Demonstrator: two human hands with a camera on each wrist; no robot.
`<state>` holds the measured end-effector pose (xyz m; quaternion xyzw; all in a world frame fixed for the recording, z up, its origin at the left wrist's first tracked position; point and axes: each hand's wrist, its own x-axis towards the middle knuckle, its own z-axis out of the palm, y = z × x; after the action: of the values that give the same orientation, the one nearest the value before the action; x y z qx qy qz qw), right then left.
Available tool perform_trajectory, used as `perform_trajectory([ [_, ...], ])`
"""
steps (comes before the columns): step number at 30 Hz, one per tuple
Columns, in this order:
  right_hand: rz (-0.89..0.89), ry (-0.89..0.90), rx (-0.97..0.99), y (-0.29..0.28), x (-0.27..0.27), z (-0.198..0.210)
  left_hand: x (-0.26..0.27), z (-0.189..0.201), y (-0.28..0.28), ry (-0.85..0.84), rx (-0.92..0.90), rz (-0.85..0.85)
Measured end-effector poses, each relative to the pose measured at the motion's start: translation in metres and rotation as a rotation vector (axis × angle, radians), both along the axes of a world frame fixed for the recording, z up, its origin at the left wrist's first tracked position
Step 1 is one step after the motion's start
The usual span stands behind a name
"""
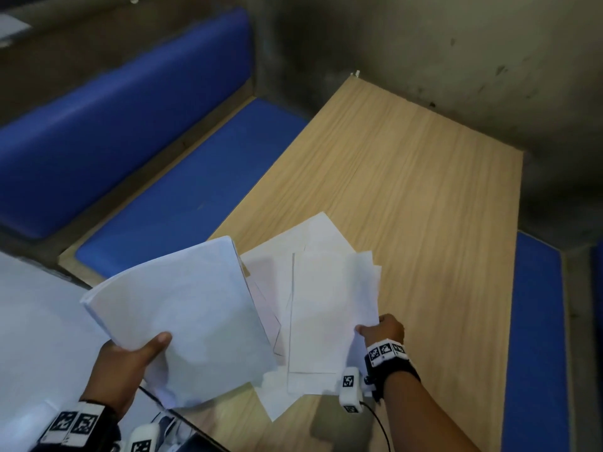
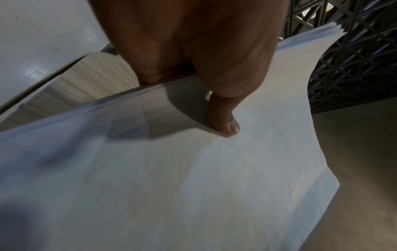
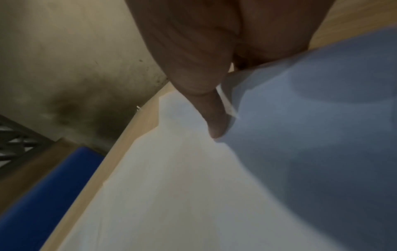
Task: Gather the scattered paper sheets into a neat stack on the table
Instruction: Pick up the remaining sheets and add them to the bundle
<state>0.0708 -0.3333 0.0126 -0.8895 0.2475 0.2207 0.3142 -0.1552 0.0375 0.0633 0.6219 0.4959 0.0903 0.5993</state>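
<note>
The left hand (image 1: 122,363) holds a thick bundle of paper sheets (image 1: 182,314) above the near left edge of the desk (image 1: 408,177). Its thumb (image 2: 223,117) lies on top of the bundle and the fingers are curled under it, so they are grasping the paper. The bundle bends a little and points toward 11 o'clock from the hand.

The right hand (image 1: 385,329) pinches the near right corner of some loose sheets (image 1: 326,295). In the right wrist view the thumb (image 3: 214,118) presses on the paper and the other fingers are hidden under it. These loose sheets lie in a fan at the near part of the desk, at 1 o'clock from the bundle, with uneven edges, and the bundle covers their left side.

A blue padded bench (image 1: 182,184) stands beside the desk at 10 o'clock. Another blue seat (image 1: 535,321) is along the right side at 3 o'clock.
</note>
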Motion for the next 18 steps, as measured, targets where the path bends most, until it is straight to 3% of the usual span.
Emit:
perform_trajectory([
  [6,-0.105,0.057,0.170,0.007,0.001,0.007,-0.003,-0.004,0.012,0.004,-0.046,0.036],
  [11,-0.154,-0.024,0.325,0.018,0.019,0.011,-0.003,-0.013,0.024,0.038,-0.080,0.065],
  [15,-0.211,-0.011,0.320,0.036,0.036,-0.016,0.002,-0.011,0.030,0.057,-0.085,0.064],
  [18,-0.239,0.006,0.304,0.071,0.039,0.001,0.006,-0.012,0.035,0.072,-0.090,0.065],
])
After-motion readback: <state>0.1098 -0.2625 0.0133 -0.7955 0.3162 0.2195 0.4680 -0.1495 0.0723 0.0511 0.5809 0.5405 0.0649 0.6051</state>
